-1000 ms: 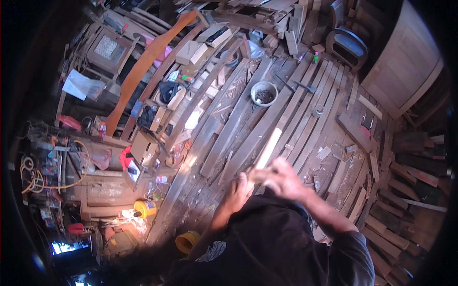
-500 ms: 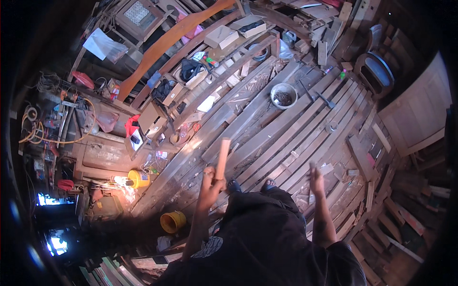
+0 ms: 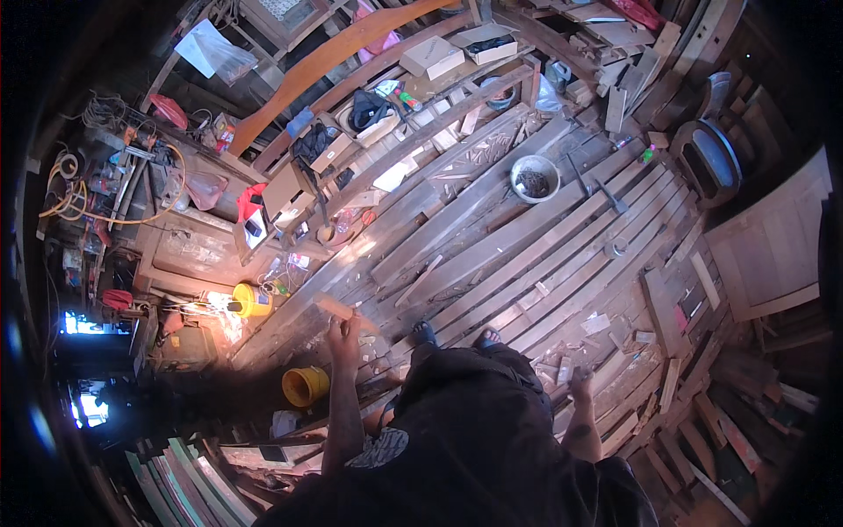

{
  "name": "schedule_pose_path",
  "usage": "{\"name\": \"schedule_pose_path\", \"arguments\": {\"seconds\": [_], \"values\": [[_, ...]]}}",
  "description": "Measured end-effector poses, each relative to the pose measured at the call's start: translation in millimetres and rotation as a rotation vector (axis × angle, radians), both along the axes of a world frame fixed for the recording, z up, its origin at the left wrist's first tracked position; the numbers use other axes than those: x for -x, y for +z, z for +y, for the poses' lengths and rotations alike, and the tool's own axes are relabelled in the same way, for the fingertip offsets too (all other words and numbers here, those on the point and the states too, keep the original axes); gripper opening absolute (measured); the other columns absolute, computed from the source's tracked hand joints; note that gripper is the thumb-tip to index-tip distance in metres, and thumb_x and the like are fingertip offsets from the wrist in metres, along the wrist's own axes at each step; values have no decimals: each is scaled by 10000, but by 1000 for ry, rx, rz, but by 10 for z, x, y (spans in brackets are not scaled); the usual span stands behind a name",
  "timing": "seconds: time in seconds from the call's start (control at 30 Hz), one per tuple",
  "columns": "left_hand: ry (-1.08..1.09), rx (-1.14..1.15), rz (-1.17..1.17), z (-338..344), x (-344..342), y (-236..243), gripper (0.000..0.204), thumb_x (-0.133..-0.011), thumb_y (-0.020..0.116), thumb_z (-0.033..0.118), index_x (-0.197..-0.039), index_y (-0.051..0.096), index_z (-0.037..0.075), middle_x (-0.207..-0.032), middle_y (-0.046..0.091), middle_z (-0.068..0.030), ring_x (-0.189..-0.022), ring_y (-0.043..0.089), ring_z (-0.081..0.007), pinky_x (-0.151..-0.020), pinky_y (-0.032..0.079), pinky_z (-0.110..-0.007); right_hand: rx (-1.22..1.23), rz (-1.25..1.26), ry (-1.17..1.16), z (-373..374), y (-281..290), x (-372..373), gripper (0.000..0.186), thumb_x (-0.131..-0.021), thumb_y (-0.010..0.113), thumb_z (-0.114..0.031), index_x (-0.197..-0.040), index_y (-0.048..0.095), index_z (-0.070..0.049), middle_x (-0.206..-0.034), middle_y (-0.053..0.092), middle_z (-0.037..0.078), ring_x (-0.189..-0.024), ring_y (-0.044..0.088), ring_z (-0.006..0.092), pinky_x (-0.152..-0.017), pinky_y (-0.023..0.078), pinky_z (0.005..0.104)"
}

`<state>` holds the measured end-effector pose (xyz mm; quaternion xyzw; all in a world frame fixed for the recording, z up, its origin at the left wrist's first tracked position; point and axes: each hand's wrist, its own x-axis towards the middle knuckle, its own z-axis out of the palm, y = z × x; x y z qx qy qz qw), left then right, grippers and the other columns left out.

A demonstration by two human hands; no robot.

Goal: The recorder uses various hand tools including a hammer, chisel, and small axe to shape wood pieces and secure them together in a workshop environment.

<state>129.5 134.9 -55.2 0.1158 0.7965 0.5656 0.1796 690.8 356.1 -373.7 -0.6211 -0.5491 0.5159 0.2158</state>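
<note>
My left hand (image 3: 344, 341) is closed around a short, pale reddish-brown piece of wood (image 3: 334, 306). The wood is raised above the floorboards, its free end tilted to the upper left. My right hand (image 3: 580, 384) hangs at my right side above scattered wood scraps. A small light block (image 3: 564, 370) appears beside it; whether they touch I cannot tell. Its fingers are too dark and smeared to read. Between my arms, my sandalled feet stand on the planks.
Long planks (image 3: 527, 263) lie ahead on the floor, with a white bucket (image 3: 535, 179) and a hammer (image 3: 612, 197) on them. Yellow buckets (image 3: 305, 386) stand at left. Cardboard boxes (image 3: 432, 58) rest farther back. A wooden door panel (image 3: 764, 246) leans at right.
My left hand has moved left with the piece of wood, which has tipped from nearly upright toward the left. My right hand has dropped lower, closer to my body. The view has shifted slightly.
</note>
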Motion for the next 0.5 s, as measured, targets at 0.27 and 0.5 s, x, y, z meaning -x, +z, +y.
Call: {"name": "schedule_pose_path", "arguments": {"seconds": [0.27,0.5], "values": [[2,-59,-69,293,-137,196,365,-951,671,110,-1271,606,-52,-1148,636,-147,-1014,652,-204,-860,587,-341,-213,-301,14,755,1210,878,502,-997,549,-457,-1061,632,34,-803,684,209,-662,695,302,-586,522,422],[61,-243,-212,399,-407,306,358,-993,601,109,-1286,544,-90,-1134,629,-196,-974,703,-293,-858,616,-382,145,-93,-13,722,899,891,516,-967,609,-437,-1156,585,43,-898,702,169,-711,717,230,-622,557,383]]}}
